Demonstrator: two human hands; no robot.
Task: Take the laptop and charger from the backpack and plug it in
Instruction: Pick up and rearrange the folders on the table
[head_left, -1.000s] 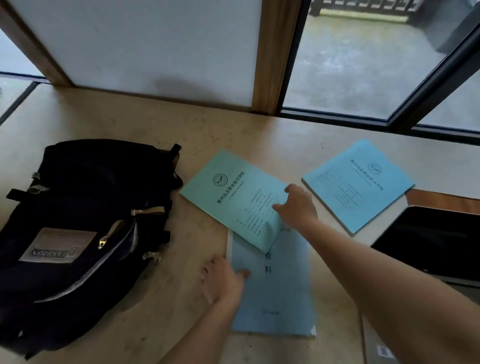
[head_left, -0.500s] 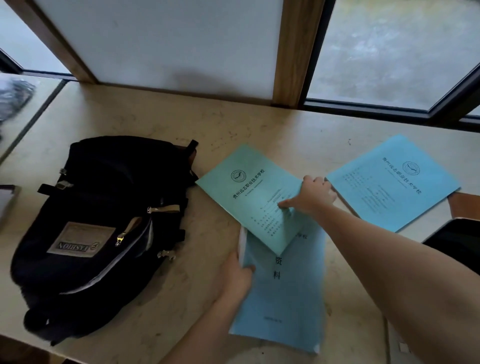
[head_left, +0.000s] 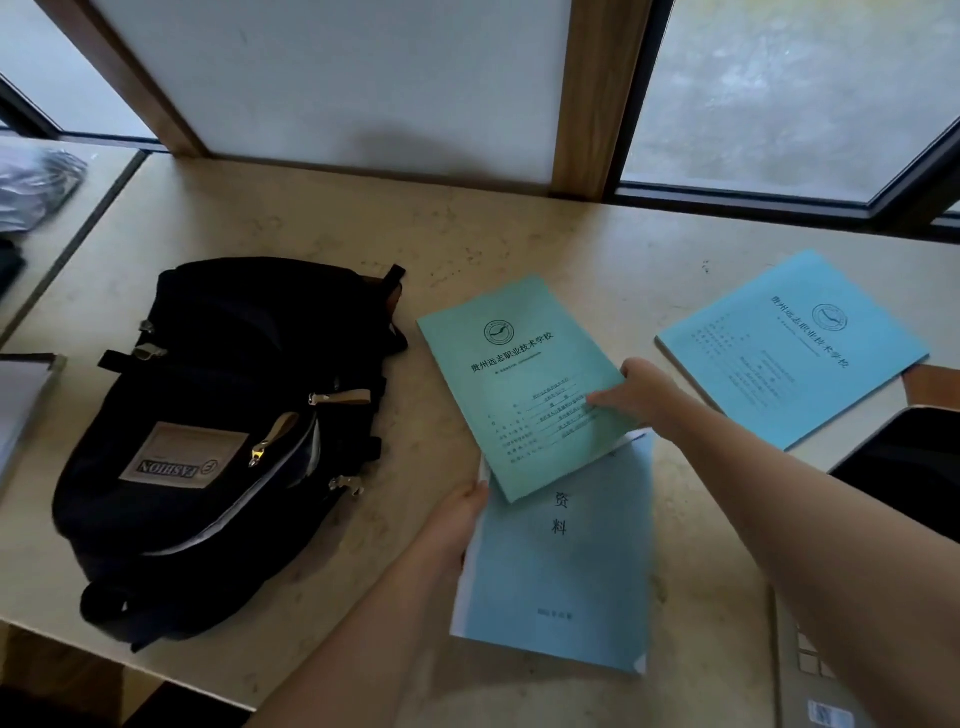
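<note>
A black backpack (head_left: 223, 441) lies flat near the desk's (head_left: 519, 234) left edge, its front pocket zip partly undone and its label reading upside down. Just right of it, near the front edge, the left hand (head_left: 454, 525) grips the left edge of a pale blue booklet (head_left: 561, 566), fingers curled under it and lifting that side slightly. A teal booklet (head_left: 519, 384) lies tilted across the pale blue one's top end. The right hand (head_left: 641, 392) rests on the teal booklet's right edge, thumb stretched across the cover; whether the fingers curl under it cannot be told. Further right, toward the desk's right edge, a second blue booklet (head_left: 789, 348) lies apart from the others. At the front right corner the laptop (head_left: 904, 467) stands open, its dark screen and part of its keyboard showing behind the right forearm.
</note>
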